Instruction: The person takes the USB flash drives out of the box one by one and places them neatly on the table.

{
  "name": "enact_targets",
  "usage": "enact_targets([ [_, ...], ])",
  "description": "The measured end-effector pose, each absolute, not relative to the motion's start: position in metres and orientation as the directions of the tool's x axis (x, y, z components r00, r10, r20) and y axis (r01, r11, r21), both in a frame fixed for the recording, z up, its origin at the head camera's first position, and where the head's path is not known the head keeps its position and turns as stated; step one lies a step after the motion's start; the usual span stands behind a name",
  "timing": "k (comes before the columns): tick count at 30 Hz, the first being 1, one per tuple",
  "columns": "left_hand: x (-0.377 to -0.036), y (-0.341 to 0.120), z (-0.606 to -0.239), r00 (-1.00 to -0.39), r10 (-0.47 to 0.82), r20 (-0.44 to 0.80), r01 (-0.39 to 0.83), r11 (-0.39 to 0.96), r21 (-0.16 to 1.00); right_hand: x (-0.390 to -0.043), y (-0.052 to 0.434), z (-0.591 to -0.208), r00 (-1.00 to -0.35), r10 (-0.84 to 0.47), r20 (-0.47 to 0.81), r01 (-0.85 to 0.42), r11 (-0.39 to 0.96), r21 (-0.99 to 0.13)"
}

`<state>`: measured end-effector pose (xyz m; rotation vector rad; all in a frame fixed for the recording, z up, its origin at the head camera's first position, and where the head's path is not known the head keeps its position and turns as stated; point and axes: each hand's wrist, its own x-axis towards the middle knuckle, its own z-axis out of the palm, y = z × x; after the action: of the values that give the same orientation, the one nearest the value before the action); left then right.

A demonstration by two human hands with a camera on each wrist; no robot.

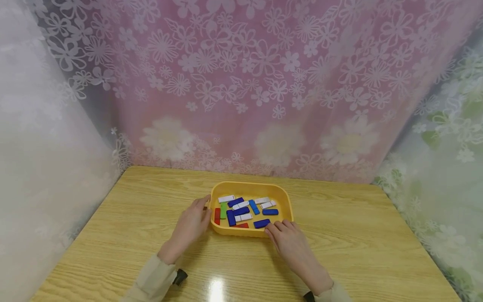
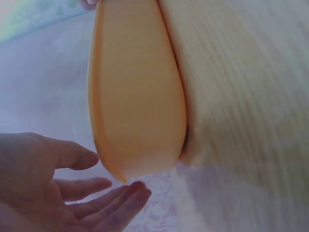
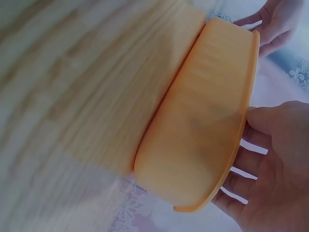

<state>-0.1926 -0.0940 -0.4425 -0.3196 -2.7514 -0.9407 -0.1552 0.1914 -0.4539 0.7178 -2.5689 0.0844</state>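
Note:
A yellow plastic basin (image 1: 250,231) with rounded corners sits on the wooden table, holding several small flat sticks that look like USB flash drives. Among these are a white stick (image 1: 226,199), a green one (image 1: 223,211), a red one (image 1: 217,216) and a dark blue one (image 1: 262,223). My left hand (image 1: 191,223) is at the basin's left end, thumb by the rim and fingers loosely extended, as the left wrist view shows. At the front right corner, my right hand (image 1: 292,243) grips the rim, its thumb outside and fingers reaching over the edge.
Wood-grained table (image 1: 362,235) surrounds the basin. Behind it hangs a pink flowered curtain (image 1: 241,84), with pale sheets at the left (image 1: 53,147) and right (image 1: 445,167). A dark strap piece (image 1: 180,277) shows by the left sleeve.

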Motion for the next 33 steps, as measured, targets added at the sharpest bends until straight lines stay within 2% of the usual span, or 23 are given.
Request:
enact_targets([
  [8,-0.207,-0.088,-0.421,-0.911,0.142,0.386,0.343,0.78,0.523,-0.156,0.19,-0.455,-0.773,-0.456,0.441,-0.481,0.875,0.061],
  [12,-0.215,-0.081,-0.41,-0.903,0.156,0.401,0.361,0.781,0.51,-0.155,0.19,-0.457,-0.776,-0.445,0.447,-0.48,0.877,0.041],
  [17,-0.224,-0.072,-0.402,-0.919,0.183,0.349,0.351,0.784,0.512,-0.154,0.19,-0.457,-0.75,-0.452,0.484,-0.499,0.866,0.036],
  [22,-0.231,-0.062,-0.4,-0.921,0.274,0.276,0.377,0.803,0.462,-0.154,0.189,-0.456,-0.726,-0.463,0.508,-0.508,0.859,0.056],
  [28,-0.235,-0.052,-0.411,-0.908,0.386,0.164,0.419,0.822,0.386,-0.153,0.189,-0.456,-0.724,-0.468,0.507,-0.512,0.857,0.061],
  [33,-0.237,-0.047,-0.423,-0.903,0.416,0.106,0.428,0.849,0.309,-0.153,0.189,-0.456,-0.734,-0.466,0.494,-0.51,0.858,0.051],
])
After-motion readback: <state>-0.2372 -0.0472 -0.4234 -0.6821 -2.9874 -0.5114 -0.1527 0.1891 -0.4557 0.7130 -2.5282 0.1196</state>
